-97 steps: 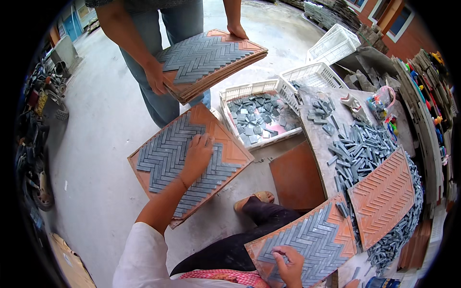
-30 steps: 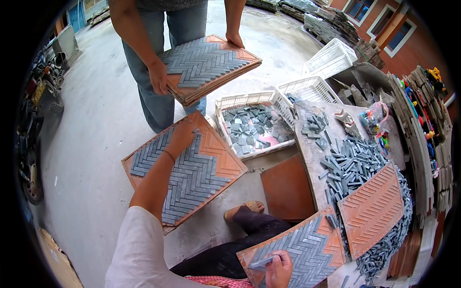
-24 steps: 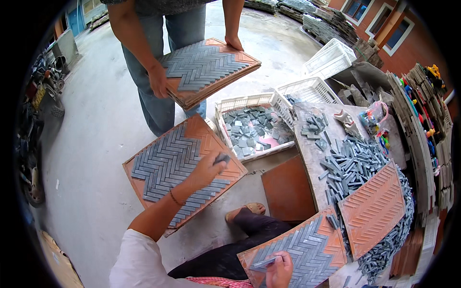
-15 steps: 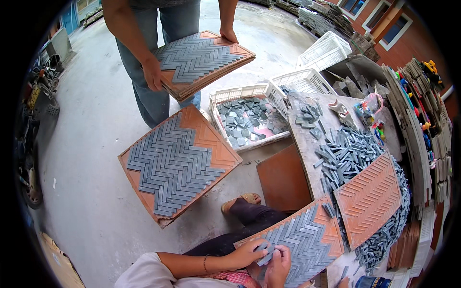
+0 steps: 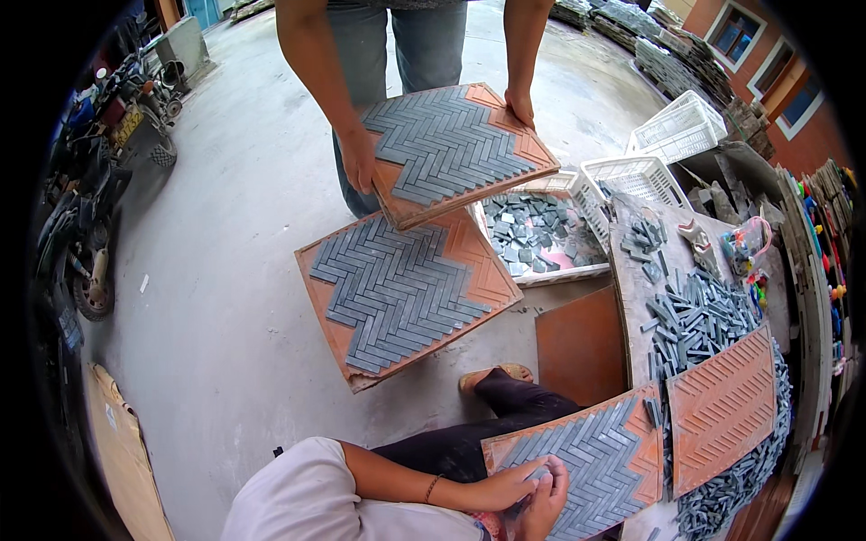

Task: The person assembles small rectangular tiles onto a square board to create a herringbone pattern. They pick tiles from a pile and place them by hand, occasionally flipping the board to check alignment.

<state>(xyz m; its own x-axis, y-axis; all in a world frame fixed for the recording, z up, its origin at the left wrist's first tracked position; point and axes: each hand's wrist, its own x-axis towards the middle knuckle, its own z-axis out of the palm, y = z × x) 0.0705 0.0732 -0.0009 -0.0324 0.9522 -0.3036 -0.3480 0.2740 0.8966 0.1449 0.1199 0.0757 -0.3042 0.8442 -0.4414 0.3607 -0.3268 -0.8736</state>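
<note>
My left hand (image 5: 507, 488) and my right hand (image 5: 546, 505) meet, both closed, around small grey stone strips (image 5: 538, 472). Fingers mostly cover the strips, so how many there are cannot be made out. Under and beside my hands lies an orange mould tray (image 5: 651, 417) filled with grey strips in a herringbone pattern. Several loose strips (image 5: 653, 412) rest on its right edge. Touching that side is a second orange tray (image 5: 724, 410) with bare slanted ridges. Grey strips (image 5: 699, 316) are heaped around it on the worktable (image 5: 631, 261).
Across from me a person's hands (image 5: 359, 160) hold a stack of filled trays (image 5: 451, 149). Below it, another filled tray (image 5: 320, 293) tops a low stack. White crates (image 5: 568, 273) stand beyond, one holding grey pieces. Motorbikes (image 5: 99, 189) line the left; cardboard (image 5: 126, 451) lies nearby.
The view has shifted left, so the scene sits further right. The other person's tray stack has come lower and nearer, over the low stack. My hands have closed more tightly around the strips.
</note>
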